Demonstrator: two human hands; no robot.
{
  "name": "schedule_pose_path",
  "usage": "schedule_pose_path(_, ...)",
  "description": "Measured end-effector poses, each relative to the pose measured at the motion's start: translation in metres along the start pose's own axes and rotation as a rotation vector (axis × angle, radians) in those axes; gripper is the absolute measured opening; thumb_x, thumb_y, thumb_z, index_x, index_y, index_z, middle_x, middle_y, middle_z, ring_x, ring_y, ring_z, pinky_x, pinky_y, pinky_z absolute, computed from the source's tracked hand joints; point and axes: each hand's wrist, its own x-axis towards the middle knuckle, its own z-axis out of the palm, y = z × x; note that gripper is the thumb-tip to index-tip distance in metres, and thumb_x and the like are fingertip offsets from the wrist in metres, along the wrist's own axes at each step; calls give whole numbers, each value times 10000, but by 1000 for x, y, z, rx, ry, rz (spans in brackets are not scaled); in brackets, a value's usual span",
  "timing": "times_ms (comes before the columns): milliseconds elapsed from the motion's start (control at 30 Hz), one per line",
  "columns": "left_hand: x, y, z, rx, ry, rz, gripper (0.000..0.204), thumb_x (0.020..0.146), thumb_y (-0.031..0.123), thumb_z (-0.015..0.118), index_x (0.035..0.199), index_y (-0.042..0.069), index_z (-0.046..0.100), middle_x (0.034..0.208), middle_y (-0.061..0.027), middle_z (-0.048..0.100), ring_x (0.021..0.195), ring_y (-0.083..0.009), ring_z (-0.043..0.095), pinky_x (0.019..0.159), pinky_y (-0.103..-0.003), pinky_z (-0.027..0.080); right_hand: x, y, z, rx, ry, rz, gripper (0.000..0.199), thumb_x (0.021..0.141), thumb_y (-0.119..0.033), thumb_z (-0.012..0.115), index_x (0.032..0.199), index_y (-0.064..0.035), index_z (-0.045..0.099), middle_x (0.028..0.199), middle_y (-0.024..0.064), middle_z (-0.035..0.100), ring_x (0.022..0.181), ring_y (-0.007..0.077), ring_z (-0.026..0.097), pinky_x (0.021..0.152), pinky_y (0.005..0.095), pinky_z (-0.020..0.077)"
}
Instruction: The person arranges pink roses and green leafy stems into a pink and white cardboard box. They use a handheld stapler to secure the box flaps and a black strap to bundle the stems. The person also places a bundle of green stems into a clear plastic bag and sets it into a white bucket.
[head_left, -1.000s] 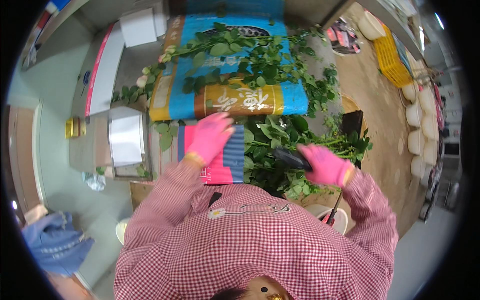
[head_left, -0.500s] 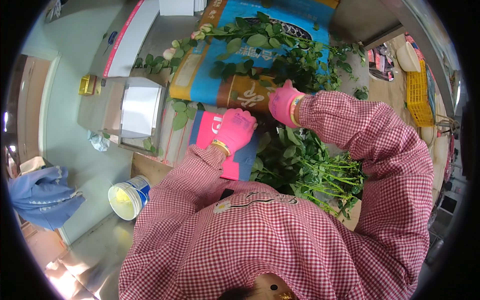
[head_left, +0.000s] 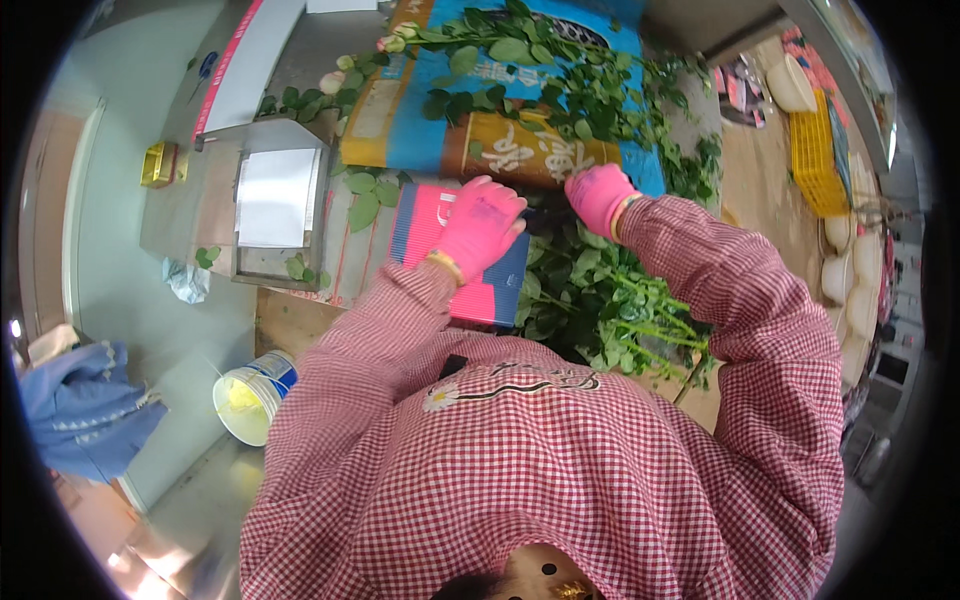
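Note:
My left hand [head_left: 480, 225], in a pink glove, lies flat on top of a pink and blue box [head_left: 487, 292] with its fingers spread. My right hand [head_left: 600, 195], also in a pink glove, is closed into a fist just right of the box, at the top of a pile of leafy green stems [head_left: 610, 300]. A dark tool [head_left: 543, 212] pokes out of the fist on its left side. Beyond both hands, rose stems with pale buds [head_left: 520, 60] lie across a blue and orange sack [head_left: 420, 130].
A grey metal box with a white top [head_left: 275, 200] stands left of the pink box. A white bucket with yellow contents [head_left: 250, 395] and a blue cloth [head_left: 80, 410] are at the lower left. A yellow crate [head_left: 815, 150] stands at the right.
My right hand has swung from the lower right of the stem pile up to its top beside the sack. My left hand has stayed on the pink box.

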Motion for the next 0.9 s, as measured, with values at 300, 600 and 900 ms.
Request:
schedule_pose_path(300,-109,19,-23,92,-512,334,344,799,222,640,1112,85,607,1047,-76,600,1043,-260,583,897,-413,466,-136,-97,11,1497,-620,67,339,738,-316,708,863,0,692,722,73,667,623,142,612,572,319,494)
schedule_pose_path(600,-100,18,-26,169,-656,425,101,788,188,617,805,102,665,810,-70,620,808,-251,631,640,-394,493,-100,-258,96,1762,-184,348,421,914,-441,538,936,-49,690,833,158,675,727,273,645,745,356,526)
schedule_pose_path(900,18,16,-101,-5,-439,263,81,752,119,600,781,118,676,819,-131,641,837,-337,628,709,-449,498,-187,-152,26,1848,362,10,375,885,-345,612,1067,-22,672,870,85,681,751,196,637,691,316,498)
